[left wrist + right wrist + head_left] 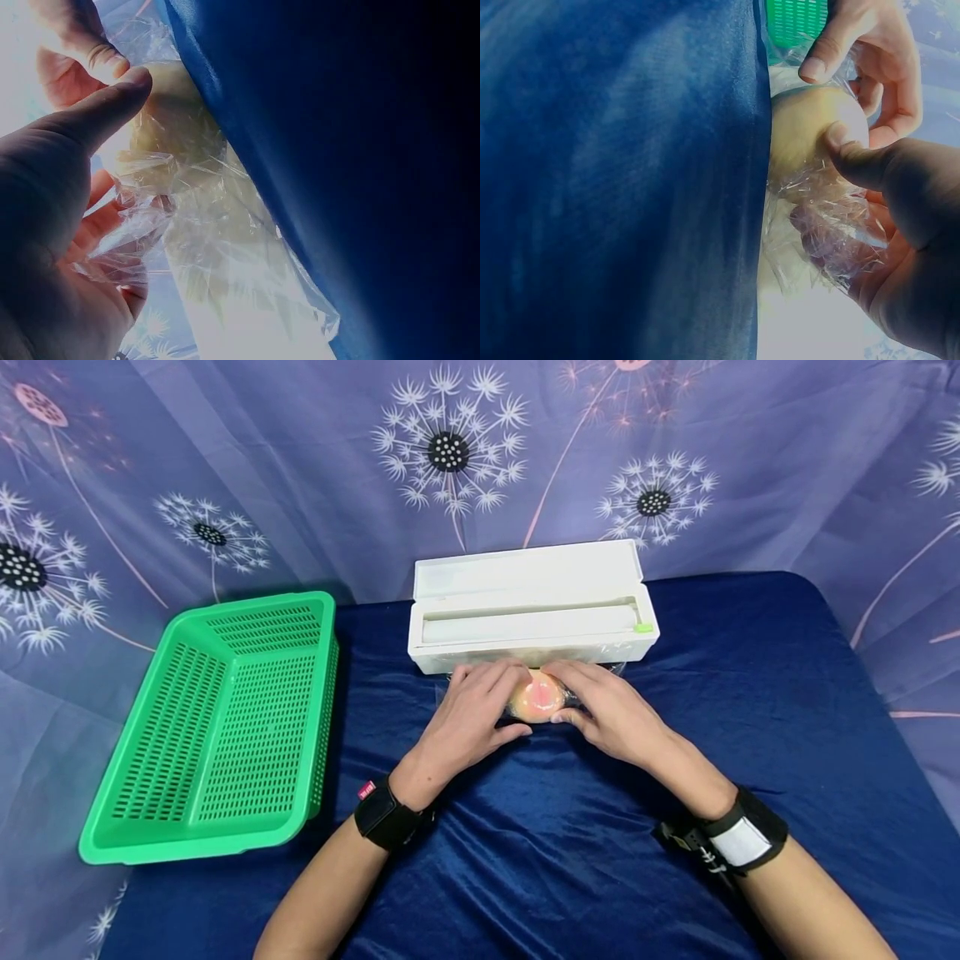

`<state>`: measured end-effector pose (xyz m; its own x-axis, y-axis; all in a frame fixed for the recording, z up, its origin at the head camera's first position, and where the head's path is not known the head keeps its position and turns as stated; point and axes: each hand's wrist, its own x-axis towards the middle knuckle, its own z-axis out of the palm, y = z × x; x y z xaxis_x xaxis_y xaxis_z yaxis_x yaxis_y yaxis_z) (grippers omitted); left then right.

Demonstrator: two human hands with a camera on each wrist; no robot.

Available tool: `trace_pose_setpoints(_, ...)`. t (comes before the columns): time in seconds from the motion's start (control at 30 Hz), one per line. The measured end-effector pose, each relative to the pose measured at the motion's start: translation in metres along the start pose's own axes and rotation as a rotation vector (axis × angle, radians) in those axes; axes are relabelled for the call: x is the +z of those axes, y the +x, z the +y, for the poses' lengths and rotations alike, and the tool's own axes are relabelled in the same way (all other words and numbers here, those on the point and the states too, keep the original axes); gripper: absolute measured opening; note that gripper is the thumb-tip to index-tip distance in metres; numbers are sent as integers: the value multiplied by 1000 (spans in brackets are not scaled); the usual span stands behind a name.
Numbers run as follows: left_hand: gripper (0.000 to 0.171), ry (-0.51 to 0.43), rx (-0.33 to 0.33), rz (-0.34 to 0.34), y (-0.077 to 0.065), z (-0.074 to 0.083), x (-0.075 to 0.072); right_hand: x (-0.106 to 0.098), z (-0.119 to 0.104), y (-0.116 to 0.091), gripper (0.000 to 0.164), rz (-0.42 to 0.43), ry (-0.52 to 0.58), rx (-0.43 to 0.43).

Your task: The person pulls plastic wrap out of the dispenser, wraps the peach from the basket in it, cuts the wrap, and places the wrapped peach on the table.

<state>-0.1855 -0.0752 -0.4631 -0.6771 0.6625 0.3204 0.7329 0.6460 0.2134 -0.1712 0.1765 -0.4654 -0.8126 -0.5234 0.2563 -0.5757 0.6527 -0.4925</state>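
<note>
A round yellow-and-pink fruit [538, 696], peach-like, sits in clear cling film [217, 232] at the front of a white cling film box [457, 658]. My left hand [474, 714] is at the fruit's left side, its fingers curled in the film and its thumb reaching along the near side. From the right, my right hand [611, 710] holds the fruit, its thumb [844, 142] against the near surface and its fingers curled behind in bunched film. The fingertips behind the fruit are partly hidden.
The box's lid [525, 568] stands raised at the back, with a white roll [525, 625] inside and a light-green piece [643, 627] at its right end. A green basket [324, 693] stands at the left on the dark blue cloth [540, 852]. Behind hangs a dandelion-patterned curtain [315, 460].
</note>
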Motion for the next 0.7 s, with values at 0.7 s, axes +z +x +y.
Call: trace_pose_setpoints(0.7, 62, -35, -16, 25, 0, 2, 4, 0, 2, -1, 61, -30, 12, 0)
